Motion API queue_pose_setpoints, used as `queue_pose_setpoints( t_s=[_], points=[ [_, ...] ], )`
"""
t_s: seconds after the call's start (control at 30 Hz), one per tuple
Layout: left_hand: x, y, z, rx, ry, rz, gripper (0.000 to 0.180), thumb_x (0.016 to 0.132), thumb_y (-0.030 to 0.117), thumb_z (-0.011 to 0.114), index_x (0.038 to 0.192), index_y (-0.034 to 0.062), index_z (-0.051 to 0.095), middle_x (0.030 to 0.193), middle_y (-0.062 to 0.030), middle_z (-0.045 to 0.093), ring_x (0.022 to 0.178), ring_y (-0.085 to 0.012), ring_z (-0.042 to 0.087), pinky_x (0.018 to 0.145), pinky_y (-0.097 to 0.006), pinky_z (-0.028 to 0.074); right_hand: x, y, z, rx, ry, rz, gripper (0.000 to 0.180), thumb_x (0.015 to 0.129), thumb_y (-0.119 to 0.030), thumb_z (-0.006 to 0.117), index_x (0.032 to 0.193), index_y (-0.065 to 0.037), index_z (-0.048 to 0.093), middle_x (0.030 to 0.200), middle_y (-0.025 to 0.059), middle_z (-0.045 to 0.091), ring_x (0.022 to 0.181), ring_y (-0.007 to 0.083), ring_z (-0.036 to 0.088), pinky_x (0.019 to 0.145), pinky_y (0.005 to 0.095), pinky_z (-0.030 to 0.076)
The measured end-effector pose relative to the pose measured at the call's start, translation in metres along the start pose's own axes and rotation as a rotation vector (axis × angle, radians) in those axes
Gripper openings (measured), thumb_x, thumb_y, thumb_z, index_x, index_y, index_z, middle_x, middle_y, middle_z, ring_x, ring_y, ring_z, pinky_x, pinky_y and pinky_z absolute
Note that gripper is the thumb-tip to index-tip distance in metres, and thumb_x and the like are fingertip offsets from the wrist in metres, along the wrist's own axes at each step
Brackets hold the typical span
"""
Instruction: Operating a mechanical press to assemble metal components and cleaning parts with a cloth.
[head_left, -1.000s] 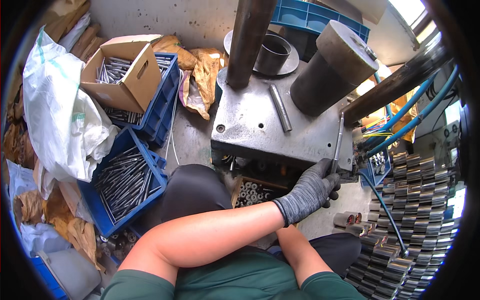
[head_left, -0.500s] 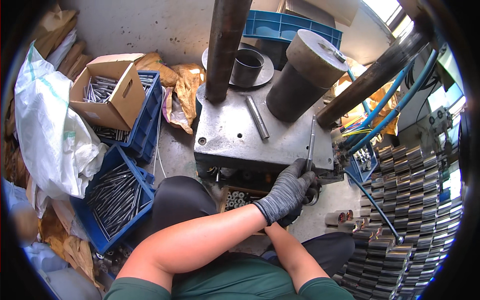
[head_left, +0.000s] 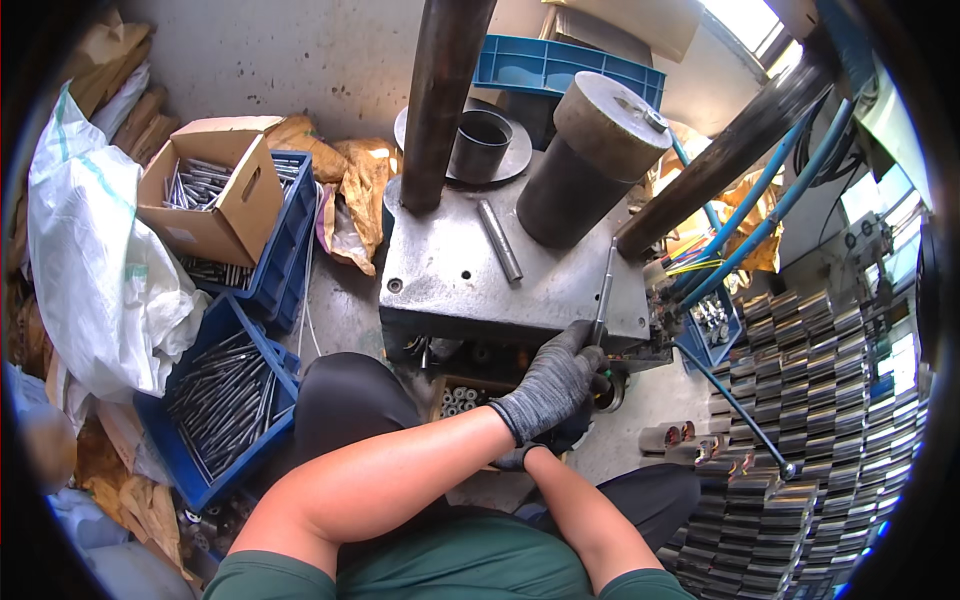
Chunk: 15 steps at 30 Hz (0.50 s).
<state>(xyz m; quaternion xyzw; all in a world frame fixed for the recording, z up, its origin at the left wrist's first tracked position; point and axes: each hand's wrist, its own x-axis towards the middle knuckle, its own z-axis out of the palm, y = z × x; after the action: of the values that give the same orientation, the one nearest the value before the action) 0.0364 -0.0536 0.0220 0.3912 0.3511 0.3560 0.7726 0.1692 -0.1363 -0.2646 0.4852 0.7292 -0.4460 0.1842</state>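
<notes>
My left hand (head_left: 556, 384), in a grey knit glove, is closed round the lower end of a slim stepped metal shaft (head_left: 604, 290). The shaft stands nearly upright in front of the right edge of a thick steel plate (head_left: 440, 290). My right hand (head_left: 513, 458), also gloved, is mostly hidden under my left forearm; its fingers do not show. On the plate lies a short metal rod (head_left: 500, 241). Behind it stand a heavy steel cylinder (head_left: 590, 160) and a hollow collar (head_left: 482, 147) on a round flange. A round metal part (head_left: 611, 393) sits just beside my left hand.
Two steel columns (head_left: 437, 110) rise by the plate. Blue bins (head_left: 215, 400) and a cardboard box (head_left: 215, 190) of metal shafts stand left, beside a white sack (head_left: 100, 260). Stacked metal cores (head_left: 800, 400) fill the right. Small rings sit in a tray (head_left: 460, 398) below.
My left hand has moved slightly left and down in view, still gripping the shaft. A bit of my right glove now shows below my left wrist. The whole scene has shifted slightly left.
</notes>
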Motion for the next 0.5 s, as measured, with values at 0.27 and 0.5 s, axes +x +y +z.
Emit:
queue_pose_setpoints(
  t_s=[0.27,0.5],
  points=[
    [0.017,-0.022,-0.002,0.166,0.048,0.183,0.033,0.104,0.008,0.055,0.137,0.0029,0.052,0.105,-0.0119,0.07,0.087,-0.0169,0.068,0.069,-0.031,0.058,-0.05,-0.002,-0.014,-0.23,-0.032,-0.25,0.062,0.083,-0.031,0.072,0.139,-0.006,0.062,0.135,0.0238,0.065,0.13,0.0426,0.058,0.11,0.0486,0.047],
    [0.013,-0.022,0.001,0.328,0.088,0.213,0.027,0.099,0.008,0.069,0.119,-0.0017,0.055,0.092,-0.0107,0.068,0.071,-0.0142,0.066,0.064,-0.032,0.056,-0.129,-0.019,-0.097,-0.233,0.047,-0.259,0.031,0.082,-0.025,0.074,0.11,-0.011,0.075,0.111,0.0202,0.068,0.106,0.0389,0.067,0.095,0.0504,0.052]
  ],
)
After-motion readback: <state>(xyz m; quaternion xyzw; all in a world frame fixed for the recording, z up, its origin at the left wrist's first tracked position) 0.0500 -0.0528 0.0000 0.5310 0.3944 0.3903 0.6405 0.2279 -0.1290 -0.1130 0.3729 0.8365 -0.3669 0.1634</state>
